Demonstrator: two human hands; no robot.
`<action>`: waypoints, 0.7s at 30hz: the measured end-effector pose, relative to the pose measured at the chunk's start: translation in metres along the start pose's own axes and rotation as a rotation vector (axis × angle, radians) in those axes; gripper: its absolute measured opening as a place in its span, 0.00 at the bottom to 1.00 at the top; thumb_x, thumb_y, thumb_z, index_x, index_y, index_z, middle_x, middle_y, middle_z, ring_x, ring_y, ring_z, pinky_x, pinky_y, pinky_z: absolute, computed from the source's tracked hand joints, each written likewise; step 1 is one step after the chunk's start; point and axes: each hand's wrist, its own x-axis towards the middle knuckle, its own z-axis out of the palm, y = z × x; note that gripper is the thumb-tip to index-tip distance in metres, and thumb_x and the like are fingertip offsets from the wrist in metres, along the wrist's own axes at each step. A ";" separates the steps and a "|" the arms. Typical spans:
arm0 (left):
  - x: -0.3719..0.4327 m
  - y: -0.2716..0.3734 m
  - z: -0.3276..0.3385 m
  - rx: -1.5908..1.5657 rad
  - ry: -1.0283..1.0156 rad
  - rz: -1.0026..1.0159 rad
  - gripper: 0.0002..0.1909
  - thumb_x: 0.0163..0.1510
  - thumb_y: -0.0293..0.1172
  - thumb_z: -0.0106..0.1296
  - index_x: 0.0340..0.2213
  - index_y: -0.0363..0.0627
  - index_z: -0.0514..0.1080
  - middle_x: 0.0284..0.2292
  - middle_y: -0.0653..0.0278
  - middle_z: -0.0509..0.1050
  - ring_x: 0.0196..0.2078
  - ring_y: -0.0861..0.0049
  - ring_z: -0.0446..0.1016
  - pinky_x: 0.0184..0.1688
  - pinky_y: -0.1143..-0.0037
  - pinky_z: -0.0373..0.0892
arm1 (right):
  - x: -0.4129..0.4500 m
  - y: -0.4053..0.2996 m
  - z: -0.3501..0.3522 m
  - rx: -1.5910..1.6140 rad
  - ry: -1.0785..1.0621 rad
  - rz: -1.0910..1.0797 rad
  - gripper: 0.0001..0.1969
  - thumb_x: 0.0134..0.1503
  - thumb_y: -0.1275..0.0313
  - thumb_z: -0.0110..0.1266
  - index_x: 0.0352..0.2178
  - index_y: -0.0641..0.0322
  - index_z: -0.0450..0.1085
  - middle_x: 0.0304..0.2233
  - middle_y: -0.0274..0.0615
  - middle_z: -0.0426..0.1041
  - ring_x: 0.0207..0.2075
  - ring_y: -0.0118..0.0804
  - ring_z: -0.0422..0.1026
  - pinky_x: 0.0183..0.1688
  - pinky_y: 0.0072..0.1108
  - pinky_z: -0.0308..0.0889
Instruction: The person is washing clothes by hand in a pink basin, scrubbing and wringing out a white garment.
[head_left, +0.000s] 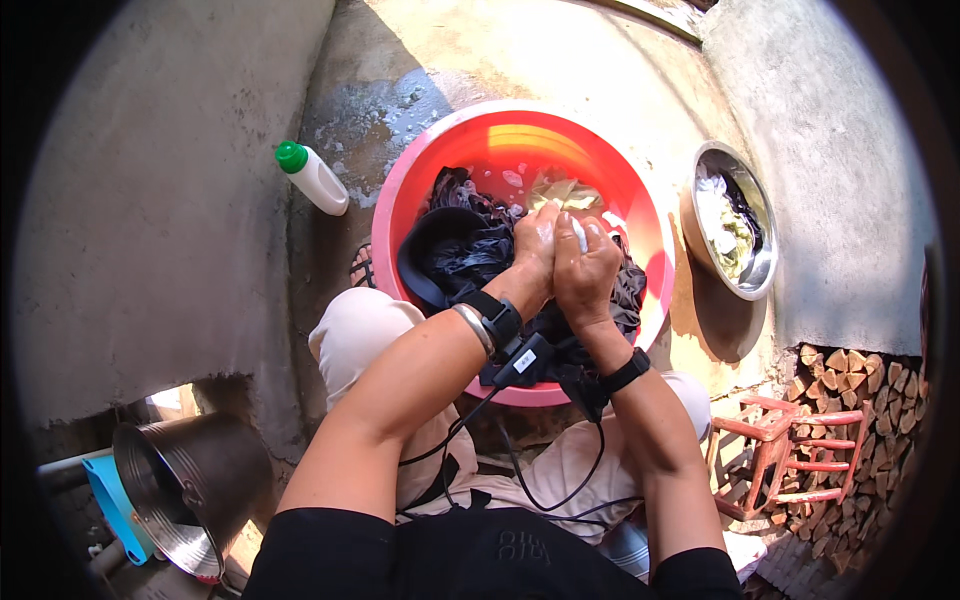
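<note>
My left hand and my right hand are pressed together as fists above a large red plastic basin with a pink rim. A pale yellow-green cloth bunches out just beyond my knuckles, and both hands grip it. Something white shows between the right hand's fingers; whether it is fabric or suds is unclear. Under and around my wrists lie wet dark clothes. A dark curved piece, possibly a cap, rests at the left inside the basin. Bits of foam float at the far side.
A white bottle with a green cap lies left of the basin. To the right, a metal bowl holds clothes. A red wooden chair and stacked firewood are at lower right, a metal bucket at lower left. Cables hang from my wrist straps.
</note>
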 end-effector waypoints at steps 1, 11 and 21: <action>0.015 0.006 -0.011 -0.235 -0.076 -0.003 0.13 0.58 0.39 0.39 0.28 0.44 0.69 0.23 0.66 0.70 0.21 0.75 0.69 0.24 0.74 0.66 | -0.010 -0.018 0.000 0.031 -0.107 0.007 0.15 0.55 0.68 0.50 0.19 0.69 0.65 0.18 0.55 0.67 0.20 0.52 0.68 0.25 0.33 0.62; -0.012 0.093 -0.016 0.197 -0.053 0.234 0.14 0.57 0.38 0.50 0.23 0.44 0.66 0.20 0.67 0.68 0.21 0.84 0.66 0.21 0.81 0.63 | 0.036 0.060 -0.054 0.737 -0.259 0.669 0.15 0.57 0.62 0.54 0.31 0.66 0.73 0.26 0.33 0.74 0.29 0.20 0.68 0.34 0.13 0.63; -0.017 0.067 -0.031 1.039 -0.532 0.520 0.24 0.37 0.42 0.62 0.37 0.42 0.74 0.30 0.55 0.76 0.34 0.68 0.75 0.39 0.71 0.68 | 0.034 0.000 -0.072 0.692 -0.572 0.292 0.13 0.55 0.64 0.56 0.34 0.65 0.72 0.32 0.32 0.74 0.34 0.21 0.70 0.39 0.15 0.65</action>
